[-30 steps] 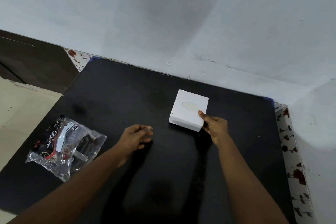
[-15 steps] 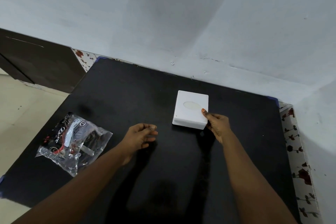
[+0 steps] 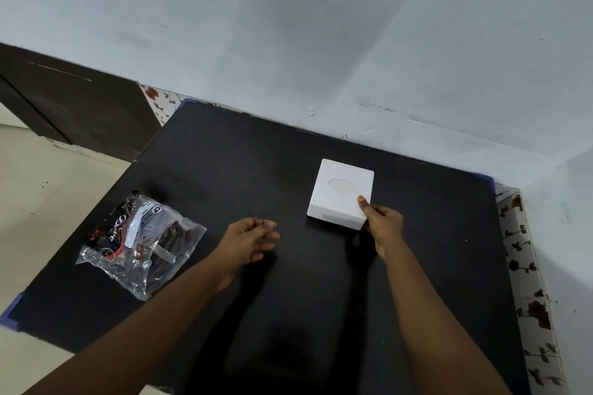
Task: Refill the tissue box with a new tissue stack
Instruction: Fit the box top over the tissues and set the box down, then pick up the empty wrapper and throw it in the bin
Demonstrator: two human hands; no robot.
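A square white tissue box [image 3: 340,192] with an oval opening on top lies on the black table [image 3: 244,163], right of the middle. My right hand [image 3: 383,224] grips its near right corner, thumb on the top face. My left hand [image 3: 248,238] hovers just left of the box with its fingers loosely curled and holds nothing. A clear plastic pack [image 3: 141,242] with black and red print lies at the table's left side, apart from both hands.
The table stands in a corner against a pale blue wall [image 3: 321,42]. A dark cabinet [image 3: 70,106] stands beyond the table's left side, above the cream floor [image 3: 29,189]. A floral-patterned strip [image 3: 526,282] runs along the right table edge.
The view has shifted a little to the left. The box has turned slightly under my right hand's grip. My left hand stays near the same spot.
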